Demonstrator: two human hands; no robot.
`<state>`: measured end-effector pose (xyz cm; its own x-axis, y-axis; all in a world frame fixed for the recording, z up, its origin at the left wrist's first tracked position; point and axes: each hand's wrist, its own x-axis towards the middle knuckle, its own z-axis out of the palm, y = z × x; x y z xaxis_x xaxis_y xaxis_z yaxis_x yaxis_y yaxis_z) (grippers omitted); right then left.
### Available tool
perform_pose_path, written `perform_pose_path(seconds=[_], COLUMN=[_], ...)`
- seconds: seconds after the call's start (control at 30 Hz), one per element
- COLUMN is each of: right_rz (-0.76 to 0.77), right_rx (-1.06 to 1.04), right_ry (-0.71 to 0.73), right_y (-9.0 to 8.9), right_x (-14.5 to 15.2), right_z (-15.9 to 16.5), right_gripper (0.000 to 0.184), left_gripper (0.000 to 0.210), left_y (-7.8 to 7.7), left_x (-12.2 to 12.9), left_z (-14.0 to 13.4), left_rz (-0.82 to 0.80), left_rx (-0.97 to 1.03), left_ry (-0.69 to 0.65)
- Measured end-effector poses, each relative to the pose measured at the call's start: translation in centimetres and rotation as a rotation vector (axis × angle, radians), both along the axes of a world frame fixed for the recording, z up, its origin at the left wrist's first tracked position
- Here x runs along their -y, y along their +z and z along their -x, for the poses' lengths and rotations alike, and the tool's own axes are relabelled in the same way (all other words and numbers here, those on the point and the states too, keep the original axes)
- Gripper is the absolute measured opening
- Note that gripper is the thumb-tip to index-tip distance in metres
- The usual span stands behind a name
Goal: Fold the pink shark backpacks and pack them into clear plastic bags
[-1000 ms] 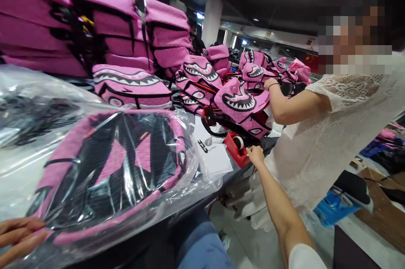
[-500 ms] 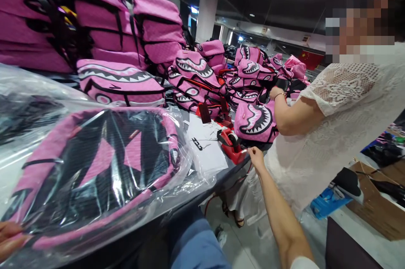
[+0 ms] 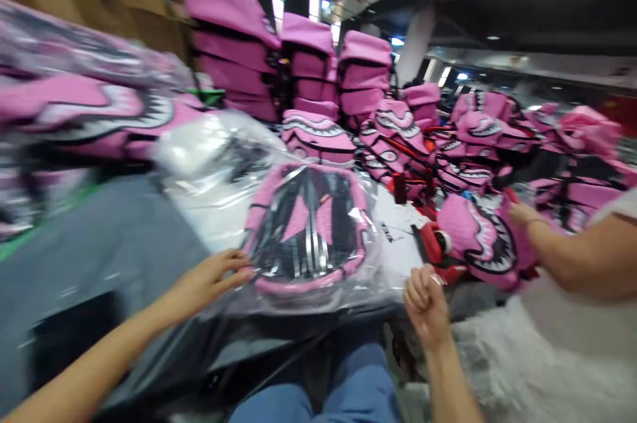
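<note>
A pink and black backpack [image 3: 343, 224] lies in a clear plastic bag [image 3: 293, 303] on the table in front of me, its black back panel facing up. My left hand [image 3: 226, 273] is at the bag's left edge, fingers stretched out and the tips touching the plastic. My right hand [image 3: 425, 297] is raised near the table's front edge, fingers curled shut. A small shiny strip of clear tape [image 3: 438, 279] shows at its fingertips. Just beyond that hand stands a red tape dispenser [image 3: 432, 244]. White papers [image 3: 395, 224] with a small black print lie between bag and dispenser.
Pink backpacks with shark mouths [image 3: 318, 134] are piled along the back, with tall pink stacks [image 3: 233, 44] behind. Bagged backpacks [image 3: 89, 117] lie at the left. A co-worker's arm [image 3: 572, 257] at the right reaches to a pink backpack [image 3: 482, 237].
The view has swung left. My right hand has come away from the tape dispenser with a strip of tape. My left hand's fingers, earlier at the bag's lower left corner, now lie along its left edge.
</note>
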<state>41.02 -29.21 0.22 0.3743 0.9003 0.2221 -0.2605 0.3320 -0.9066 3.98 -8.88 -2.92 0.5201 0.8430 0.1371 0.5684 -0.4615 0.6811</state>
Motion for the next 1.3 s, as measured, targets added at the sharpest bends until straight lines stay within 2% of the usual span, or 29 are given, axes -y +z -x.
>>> perform_pose_path(seconds=[0.07,0.13,0.2,0.27,0.33,0.4,0.5,0.6,0.7,0.77,0.83,0.9,1.03,1.1,1.17,1.23,1.3], right_rz=[-0.1,-0.115,-0.097,-0.07,-0.003,0.137,0.362,0.419,0.243,0.178,0.232,0.315,0.331,0.222,0.041,-0.097,-0.118], right_rx=[0.153,0.479,0.852,1.174,1.43,1.575,1.542,1.517,1.577,1.658,1.756,1.82,1.729,1.542,1.311,1.147,1.105], right_ry=[0.331,0.669,0.915,0.995,0.942,0.851,0.701,0.501,0.343,0.397,0.482,0.502,0.473,0.333,0.071,-0.254,-0.59], right_y=[3.2,5.6,6.6,6.2,4.7,3.0,1.6,1.9,2.2,1.5,0.4,-0.6,-0.3,0.2,0.0,-1.5,-4.1], right_x=[-1.5,-4.7,-8.7,-13.0,-16.9,-19.7,-21.6,-20.6,-18.0,-16.5,-15.9,-16.2,-16.8,-15.4,-12.5,-8.4,-4.1], right_z=[2.3,5.2,8.8,12.0,14.0,14.5,13.5,12.4,13.0,14.4,16.0,17.5,17.7,15.5,11.6,6.4,1.4], right_gripper=[0.043,0.038,0.032,0.022,0.017,0.019,0.037,0.032,0.021,0.026,0.034,0.039,0.039,0.032,0.027,0.029,0.025], left_gripper=[0.065,0.052,0.042,0.038,0.036,0.036,0.036,0.037,0.037,0.037,0.037,0.038,0.041,0.044,0.053,0.065,0.072], left_y=[0.0,-0.1,-0.2,-0.4,-0.6,-0.8,-1.0,-1.2,-1.4,-1.6,-1.7,-1.7,-0.6,0.3,1.0,1.1,0.6], left_x=[0.0,0.0,0.0,0.1,0.1,0.0,-0.2,-0.3,-0.4,-0.5,-0.4,-0.4,-0.4,-0.9,-1.7,-2.9,-4.2], left_z=[-0.1,-0.3,-0.5,-0.5,-0.4,-0.3,-0.3,-0.2,-0.1,-0.1,-0.3,-0.5,-0.6,-0.2,0.4,0.9,0.9], left_rz=[0.057,0.065,0.055,0.049,0.045,0.043,0.042,0.046,0.051,0.054,0.057,0.064,0.122,0.173,0.212,0.228,0.25], left_rx=[0.011,0.025,0.034,0.042,0.048,0.049,0.052,0.063,0.077,0.079,0.073,0.064,0.066,0.084,0.115,0.143,0.149], left_ry=[-0.051,-0.058,-0.045,-0.046,-0.061,-0.078,-0.093,-0.101,-0.104,-0.102,-0.087,-0.061,-0.016,0.026,0.125,0.276,0.411])
